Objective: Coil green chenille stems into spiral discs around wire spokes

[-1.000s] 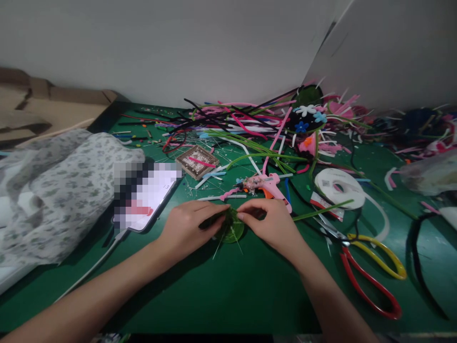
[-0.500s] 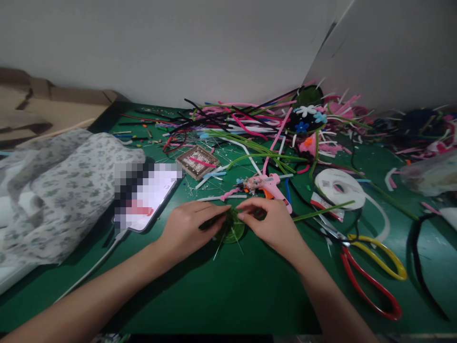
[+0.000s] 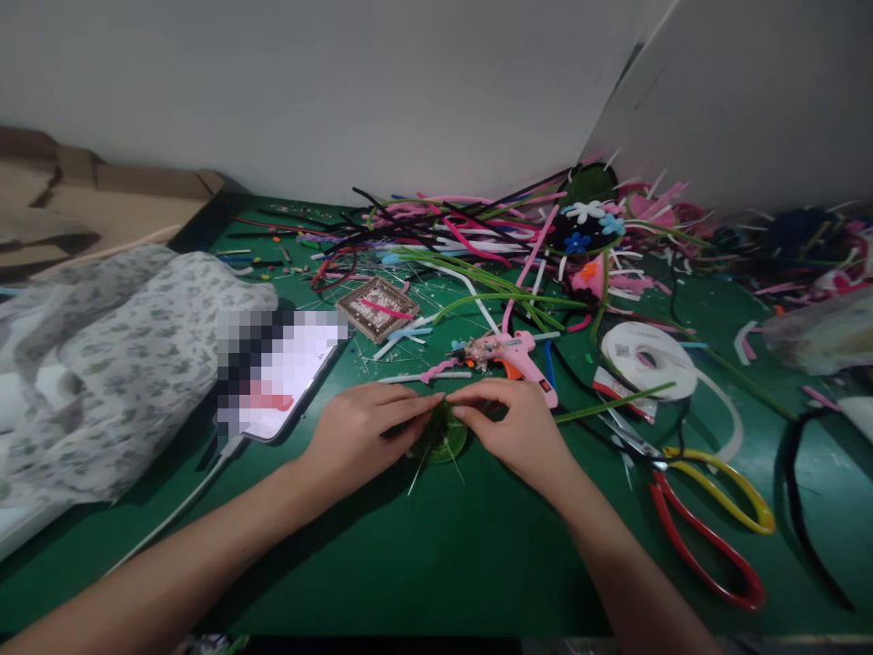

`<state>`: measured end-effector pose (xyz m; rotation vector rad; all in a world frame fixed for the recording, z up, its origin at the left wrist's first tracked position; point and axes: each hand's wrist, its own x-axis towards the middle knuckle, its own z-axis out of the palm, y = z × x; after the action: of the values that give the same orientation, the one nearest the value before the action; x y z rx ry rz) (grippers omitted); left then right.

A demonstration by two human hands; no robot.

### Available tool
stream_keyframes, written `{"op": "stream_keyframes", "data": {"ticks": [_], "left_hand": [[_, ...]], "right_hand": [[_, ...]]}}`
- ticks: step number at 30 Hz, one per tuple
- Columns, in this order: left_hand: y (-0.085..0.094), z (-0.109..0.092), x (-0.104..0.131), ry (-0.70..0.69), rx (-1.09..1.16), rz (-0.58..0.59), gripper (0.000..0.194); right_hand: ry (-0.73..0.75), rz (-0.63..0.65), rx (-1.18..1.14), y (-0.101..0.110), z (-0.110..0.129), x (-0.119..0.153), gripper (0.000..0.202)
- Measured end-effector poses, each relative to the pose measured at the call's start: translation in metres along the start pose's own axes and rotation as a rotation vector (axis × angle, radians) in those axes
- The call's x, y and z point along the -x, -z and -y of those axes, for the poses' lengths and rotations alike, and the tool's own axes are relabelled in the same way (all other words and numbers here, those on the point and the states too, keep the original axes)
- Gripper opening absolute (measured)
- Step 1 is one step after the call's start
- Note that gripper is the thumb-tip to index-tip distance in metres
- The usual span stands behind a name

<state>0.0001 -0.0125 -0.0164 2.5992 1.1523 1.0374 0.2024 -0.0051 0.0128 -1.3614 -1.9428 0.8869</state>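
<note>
A round green pipe-cleaner piece [image 3: 450, 444] sits low over the table between my hands. Thin pale wires stick out of it toward me. My left hand [image 3: 365, 426] pinches its upper left side with thumb and fingers closed. From the other side, my right hand [image 3: 518, 423] grips its top edge between thumb and forefinger. The fingertips of both hands almost meet there, and they hide part of the piece. A straight length of green pipe cleaner [image 3: 614, 403] reaches out to the right from behind my right hand.
A pink glue gun [image 3: 522, 359] lies just beyond my hands. Scissors with red and yellow handles [image 3: 716, 487] and a white ribbon roll [image 3: 647, 359] are on the right. A phone [image 3: 293, 382] and patterned cloth [image 3: 150, 364] lie left; loose pipe cleaners [image 3: 450, 223] pile up behind.
My right fingertips have shifted slightly left along the top of the green piece, closer to my left fingers. The rest stays almost the same.
</note>
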Motion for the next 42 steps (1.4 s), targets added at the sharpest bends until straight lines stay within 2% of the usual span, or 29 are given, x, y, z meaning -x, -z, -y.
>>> {"op": "stream_keyframes", "data": {"ticks": [5, 11, 18, 22, 33, 38, 42], "left_hand": [[0.000, -0.001, -0.001, 0.012, 0.000, -0.003, 0.021], [0.001, -0.003, 0.000, 0.141, 0.056, 0.017, 0.023], [0.005, -0.001, -0.002, 0.099, 0.095, 0.121, 0.025], [0.007, -0.002, -0.002, 0.184, 0.153, 0.162, 0.026], [0.014, -0.004, -0.009, 0.351, 0.231, 0.142, 0.014], [0.015, -0.003, -0.007, 0.386, 0.187, 0.177, 0.024], [0.020, -0.004, -0.009, 0.392, 0.257, 0.217, 0.028]], "right_hand": [[0.009, -0.010, 0.000, -0.001, 0.000, 0.000, 0.018], [-0.035, 0.007, 0.009, 0.001, -0.002, 0.000, 0.012], [-0.061, 0.023, 0.004, 0.000, 0.000, 0.000, 0.010], [-0.067, 0.015, 0.003, 0.000, -0.001, 0.001, 0.010], [0.014, -0.023, -0.039, -0.014, -0.003, 0.003, 0.009], [0.008, -0.053, -0.021, -0.016, -0.005, 0.002, 0.008], [0.028, -0.034, -0.002, -0.014, -0.005, 0.000, 0.010]]}}
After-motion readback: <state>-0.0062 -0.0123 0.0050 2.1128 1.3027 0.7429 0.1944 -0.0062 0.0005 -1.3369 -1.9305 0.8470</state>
